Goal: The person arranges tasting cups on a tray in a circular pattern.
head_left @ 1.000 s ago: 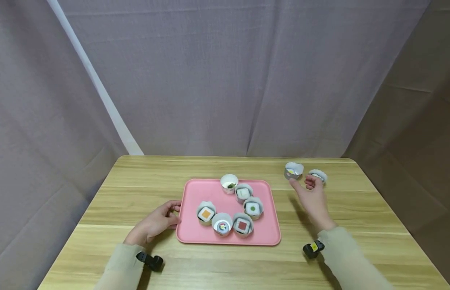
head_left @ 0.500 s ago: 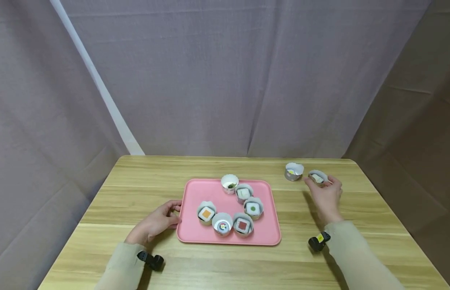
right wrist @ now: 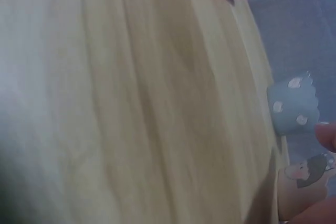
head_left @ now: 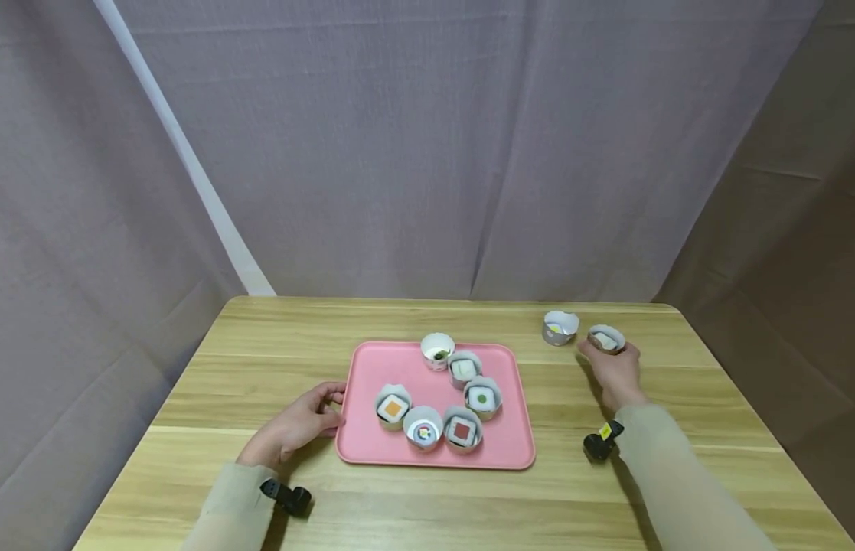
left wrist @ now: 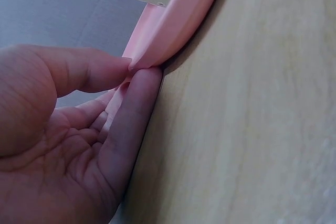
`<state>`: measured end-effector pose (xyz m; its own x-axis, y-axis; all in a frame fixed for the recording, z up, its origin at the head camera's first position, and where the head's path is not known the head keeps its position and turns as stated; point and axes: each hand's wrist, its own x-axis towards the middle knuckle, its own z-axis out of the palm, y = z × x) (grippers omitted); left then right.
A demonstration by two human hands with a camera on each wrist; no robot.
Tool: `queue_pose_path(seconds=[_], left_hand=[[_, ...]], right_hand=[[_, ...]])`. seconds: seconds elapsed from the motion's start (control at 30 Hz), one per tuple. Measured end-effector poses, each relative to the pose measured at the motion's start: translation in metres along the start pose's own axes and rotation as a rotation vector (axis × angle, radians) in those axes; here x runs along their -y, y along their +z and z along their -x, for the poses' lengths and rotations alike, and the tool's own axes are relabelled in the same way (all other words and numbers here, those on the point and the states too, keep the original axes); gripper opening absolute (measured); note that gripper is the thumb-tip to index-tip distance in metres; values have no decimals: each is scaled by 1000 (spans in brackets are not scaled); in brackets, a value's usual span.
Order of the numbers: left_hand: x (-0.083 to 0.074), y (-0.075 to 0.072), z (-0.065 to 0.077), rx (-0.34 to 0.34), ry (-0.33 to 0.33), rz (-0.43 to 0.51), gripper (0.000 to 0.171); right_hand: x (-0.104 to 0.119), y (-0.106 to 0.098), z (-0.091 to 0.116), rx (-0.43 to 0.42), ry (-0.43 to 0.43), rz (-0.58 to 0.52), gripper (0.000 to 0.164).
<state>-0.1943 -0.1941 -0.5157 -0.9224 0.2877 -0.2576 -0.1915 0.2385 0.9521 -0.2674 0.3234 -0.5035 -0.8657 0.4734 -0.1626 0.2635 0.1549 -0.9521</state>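
At the left rim of a pink tray [head_left: 434,457], my left hand [head_left: 299,421] pinches the edge. The left wrist view shows thumb [left wrist: 100,71] and forefinger meeting on the tray's rim [left wrist: 176,22]. My right hand [head_left: 615,375] holds a paper baking cup [head_left: 605,330] at the back right, thumb on one side and fingers on the other. A pale piece lies inside it. In the right wrist view this cup [right wrist: 302,187] carries a printed figure, and most of the hand is out of frame. Left of it stands a grey dotted paper cup [head_left: 560,327] with something yellow inside.
Several paper cups stand on the tray, holding pieces with an orange square [head_left: 393,408], a red square [head_left: 461,432], a green dot [head_left: 482,398] and others. One white cup [head_left: 437,352] sits at the tray's back edge. Grey curtains [head_left: 372,153] rise behind the wooden table [head_left: 275,329].
My right hand has moved right from between the two back cups, and its thumb and fingers now flank the right-hand cup. The left hand stays at the tray.
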Motion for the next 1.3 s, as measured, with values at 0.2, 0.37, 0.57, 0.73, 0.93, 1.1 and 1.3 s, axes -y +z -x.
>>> queue_pose_path(seconds=[0.2, 0.37, 0.57, 0.73, 0.93, 1.1, 1.3], left_hand=[[-1, 1, -1, 0, -1, 0, 53], [-1, 0, 0, 11, -1, -2, 53], [-2, 0, 0, 18, 19, 14, 53], [-2, 1, 0, 15, 14, 28, 54], [-2, 1, 1, 17, 4, 24, 54], [-2, 0, 0, 15, 11, 22, 54], [-4, 1, 0, 1, 13, 12, 53]], right_hand=[[-3, -4, -10, -48, -8, 132, 81], [1, -5, -9, -41, 17, 228, 81], [3, -5, -8, -17, 42, 233, 87], [2, -5, -6, -5, 50, 220, 95], [-2, -7, -5, 1, 36, 211, 94], [-5, -8, -7, 15, 16, 138, 89], [-6, -7, -6, 25, 5, 88, 83]])
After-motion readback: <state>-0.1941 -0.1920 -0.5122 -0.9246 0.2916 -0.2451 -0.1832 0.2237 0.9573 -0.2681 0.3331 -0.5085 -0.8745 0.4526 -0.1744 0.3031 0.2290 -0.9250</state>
